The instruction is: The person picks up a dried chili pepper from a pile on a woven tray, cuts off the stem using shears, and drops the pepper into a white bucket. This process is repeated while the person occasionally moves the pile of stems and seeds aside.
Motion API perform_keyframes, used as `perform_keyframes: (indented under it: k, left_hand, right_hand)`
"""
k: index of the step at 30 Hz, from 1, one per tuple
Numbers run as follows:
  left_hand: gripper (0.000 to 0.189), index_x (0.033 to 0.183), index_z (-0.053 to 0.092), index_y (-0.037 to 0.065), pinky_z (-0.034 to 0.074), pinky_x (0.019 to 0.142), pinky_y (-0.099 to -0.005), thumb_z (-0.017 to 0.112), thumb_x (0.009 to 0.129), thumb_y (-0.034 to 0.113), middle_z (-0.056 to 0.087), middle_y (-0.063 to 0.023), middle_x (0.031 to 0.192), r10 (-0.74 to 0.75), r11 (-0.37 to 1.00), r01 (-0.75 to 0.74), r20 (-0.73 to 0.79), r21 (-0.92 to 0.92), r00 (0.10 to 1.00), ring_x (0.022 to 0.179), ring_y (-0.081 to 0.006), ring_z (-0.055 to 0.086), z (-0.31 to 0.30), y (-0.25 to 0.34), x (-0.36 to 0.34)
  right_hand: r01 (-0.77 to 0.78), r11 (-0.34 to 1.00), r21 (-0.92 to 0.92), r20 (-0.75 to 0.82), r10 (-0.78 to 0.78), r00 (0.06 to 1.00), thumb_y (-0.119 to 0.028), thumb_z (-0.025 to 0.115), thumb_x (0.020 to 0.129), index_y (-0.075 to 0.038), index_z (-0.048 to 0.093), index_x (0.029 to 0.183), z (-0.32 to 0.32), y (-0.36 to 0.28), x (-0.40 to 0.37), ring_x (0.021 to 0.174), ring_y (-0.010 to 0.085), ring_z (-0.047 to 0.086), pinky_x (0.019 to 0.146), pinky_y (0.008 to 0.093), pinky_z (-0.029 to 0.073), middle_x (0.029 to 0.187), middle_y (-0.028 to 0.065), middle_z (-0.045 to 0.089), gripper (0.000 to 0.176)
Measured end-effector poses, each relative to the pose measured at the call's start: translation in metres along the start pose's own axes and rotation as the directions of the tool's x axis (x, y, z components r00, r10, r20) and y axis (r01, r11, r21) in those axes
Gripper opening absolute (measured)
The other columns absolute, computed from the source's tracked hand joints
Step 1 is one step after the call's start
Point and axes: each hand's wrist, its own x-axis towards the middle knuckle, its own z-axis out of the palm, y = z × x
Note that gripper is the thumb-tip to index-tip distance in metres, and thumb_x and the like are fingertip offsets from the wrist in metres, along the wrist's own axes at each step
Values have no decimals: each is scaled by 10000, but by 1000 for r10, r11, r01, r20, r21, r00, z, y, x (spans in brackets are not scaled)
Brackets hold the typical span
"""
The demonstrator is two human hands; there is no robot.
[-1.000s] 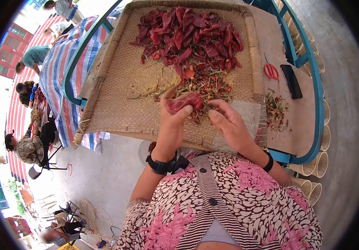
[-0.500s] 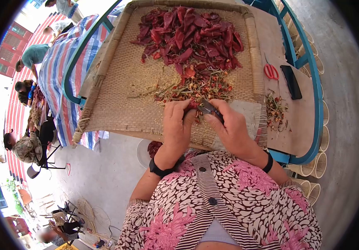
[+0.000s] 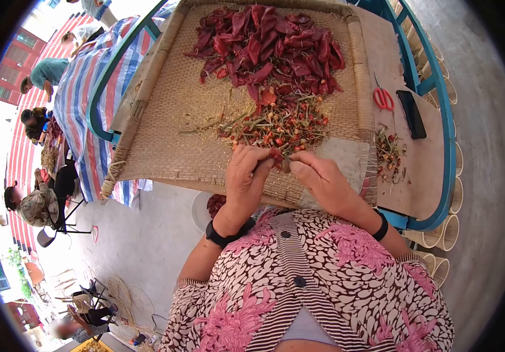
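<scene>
My left hand (image 3: 244, 182) is closed, pinching a dried red chili pepper (image 3: 276, 157) between thumb and fingertips over the near edge of the woven tray (image 3: 170, 141). Just to its right, my right hand (image 3: 326, 182) is closed on a small dark metal tool (image 3: 286, 164). Only the tool's greyish tip shows; the rest is hidden by the fingers. Beyond both hands lies a heap of stems, seeds and red bits (image 3: 279, 126). Farther up the tray is a large pile of dried red chili peppers (image 3: 270, 47).
Red-handled scissors (image 3: 383, 98), a black phone (image 3: 411, 114) and a small stem heap (image 3: 388, 154) lie on the board at right. A blue metal frame (image 3: 449, 152) surrounds it. Below the tray stands a bowl with red pieces (image 3: 201, 214). Several people sit or stand at left.
The right hand has turned and drawn slightly left, so the dark tool is now mostly hidden in its fingers. The red chili shows more clearly at the left fingertips.
</scene>
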Motion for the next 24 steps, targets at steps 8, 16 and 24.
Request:
perform_keyframes:
  k: [8,16,24]
  left_hand:
    - [107,966,618,30,415,715,-309,636,862,7,613,-61,854,-135,961,115,-64,-250,989,761,-209,510,6,-2,-10]
    - [94,1007,592,34,403,764,-309,591,922,76,570,-64,888,-179,947,185,45,-262,983,810,-207,489,1,-7,-9]
    - [169,1065,563,21,400,800,-224,559,976,164,496,7,969,-387,677,539,380,-502,840,870,-81,463,-11,-3,-6]
  right_hand:
    - [-491,547,678,412,270,870,-385,437,1021,-27,569,1035,-11,-11,2,486,22,322,443,190,253,648,-49,370,382]
    - [124,942,-312,-33,-141,989,-354,523,980,-19,569,1166,-5,0,1,751,274,615,642,361,465,834,128,615,386]
    - [249,910,-333,10,-261,965,-343,554,959,-4,570,1162,-12,4,0,896,357,628,743,386,485,980,200,629,396]
